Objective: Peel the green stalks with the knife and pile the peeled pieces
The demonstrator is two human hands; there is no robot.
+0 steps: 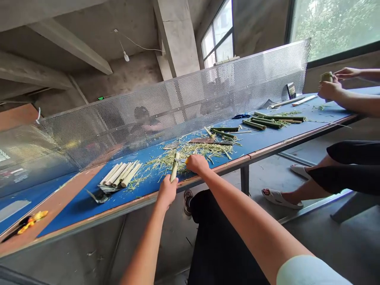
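My left hand [167, 191] is closed round the near end of a pale peeled stalk [175, 166], which points away from me over the blue table top [255, 142]. My right hand [196, 163] is a fist on a small tool with a yellow-orange handle [187, 160], pressed against the stalk's far part. A heap of green shavings [190, 152] lies just beyond both hands. A neat row of peeled white stalks [121, 174] rests to the left of my left hand.
Unpeeled green stalks [267, 122] lie further right. A co-worker's hands [331, 85] hold a green piece at the far right, their legs and sandals [280, 198] beside the table. A perforated metal screen [178, 103] backs the table. Yellow-handled scissors [28, 223] lie far left.
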